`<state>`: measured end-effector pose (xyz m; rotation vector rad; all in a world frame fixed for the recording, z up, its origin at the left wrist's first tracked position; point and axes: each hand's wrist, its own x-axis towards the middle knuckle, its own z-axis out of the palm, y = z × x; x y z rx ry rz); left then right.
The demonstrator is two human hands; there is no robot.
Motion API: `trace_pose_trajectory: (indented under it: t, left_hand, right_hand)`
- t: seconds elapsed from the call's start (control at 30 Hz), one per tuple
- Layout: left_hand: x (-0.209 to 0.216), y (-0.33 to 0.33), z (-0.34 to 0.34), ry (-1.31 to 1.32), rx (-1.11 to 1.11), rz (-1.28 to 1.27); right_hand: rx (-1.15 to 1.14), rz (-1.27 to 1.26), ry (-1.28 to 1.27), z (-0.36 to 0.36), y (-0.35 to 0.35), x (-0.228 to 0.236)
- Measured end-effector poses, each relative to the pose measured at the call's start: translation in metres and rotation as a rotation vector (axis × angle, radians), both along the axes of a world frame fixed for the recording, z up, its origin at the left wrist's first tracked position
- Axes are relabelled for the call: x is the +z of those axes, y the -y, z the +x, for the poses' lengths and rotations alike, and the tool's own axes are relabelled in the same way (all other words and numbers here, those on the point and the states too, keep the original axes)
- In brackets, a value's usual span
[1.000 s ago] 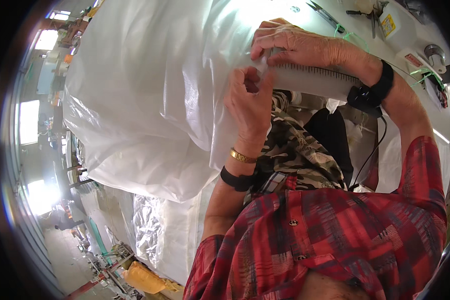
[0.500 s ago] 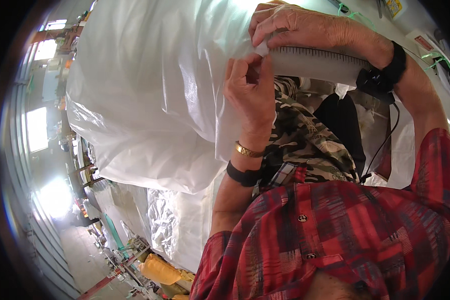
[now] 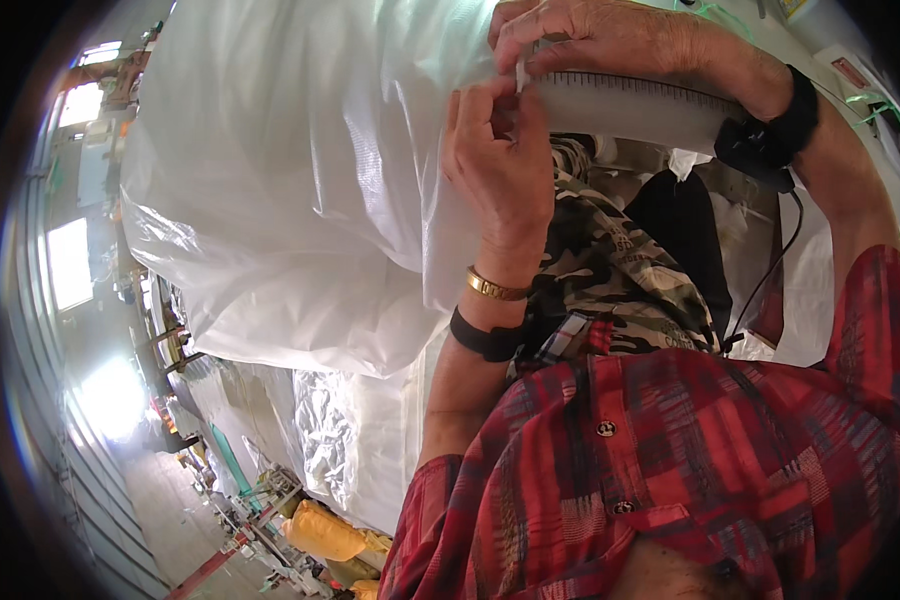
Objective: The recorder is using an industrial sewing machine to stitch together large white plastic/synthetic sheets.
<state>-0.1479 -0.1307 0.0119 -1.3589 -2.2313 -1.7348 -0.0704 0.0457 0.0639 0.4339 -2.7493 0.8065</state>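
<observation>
A large, glossy white plastic sheet [image 3: 270, 200] lies in loose folds on the left and hangs over the near edge of the work surface. My left hand [image 3: 500, 165] is closed, thumb and fingers pinching an edge of this sheet. Just beyond it, my right hand [image 3: 595, 40] is bent inward from the right, its fingers closed on the same edge. The fingertips of both hands nearly meet at a narrow white fold [image 3: 521, 75]. Beneath my right hand runs a ruler scale [image 3: 635, 88] with black marks along the edge of the surface.
Below the surface edge are my camouflage-covered lap [image 3: 620, 260] and a dark cloth [image 3: 680, 225]. A black cable [image 3: 785, 250] hangs from my right wrist strap. Green string [image 3: 875, 98] lies at the far right. A yellow bundle [image 3: 325, 530] and machines stand at lower left.
Both hands and the sheet sit slightly higher in the picture. The white fold between my fingertips now looks narrower and more upright. Both hands keep their pinch.
</observation>
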Motion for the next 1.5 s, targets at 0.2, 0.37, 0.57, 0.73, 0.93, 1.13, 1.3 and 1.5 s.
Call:
trace_pose_trajectory:
  t: [0.2, 0.37, 0.57, 0.73, 0.93, 1.13, 1.3, 1.5]
  left_hand:
    - [-0.004, 0.005, -0.004, -0.133, 0.009, -0.032]
    - [-0.007, 0.021, -0.005, -0.413, 0.025, -0.134]
    - [-0.003, 0.035, -0.013, -0.539, -0.023, -0.091]
    - [0.012, 0.039, -0.011, -0.573, -0.06, -0.186]
    - [0.01, 0.038, -0.013, -0.617, -0.112, -0.191]
    - [0.016, 0.035, 0.0, -0.614, -0.14, -0.226]
    - [0.015, 0.033, -0.001, -0.646, -0.147, -0.219]
    - [0.016, 0.033, 0.0, -0.633, -0.173, -0.23]
  right_hand:
    - [-0.022, -0.061, 0.021, 0.0, -0.001, -0.003]
    - [-0.001, -0.006, -0.076, -0.001, 0.001, -0.002]
    - [0.001, -0.031, -0.143, 0.001, 0.0, -0.004]
    - [0.029, -0.101, -0.118, 0.002, 0.0, -0.001]
    - [0.029, -0.076, -0.092, 0.008, -0.001, 0.002]
    - [0.039, 0.008, -0.037, 0.006, -0.002, 0.004]
    - [0.03, 0.096, -0.063, 0.007, 0.0, 0.002]
    - [0.005, 0.225, -0.181, 0.005, 0.005, -0.002]
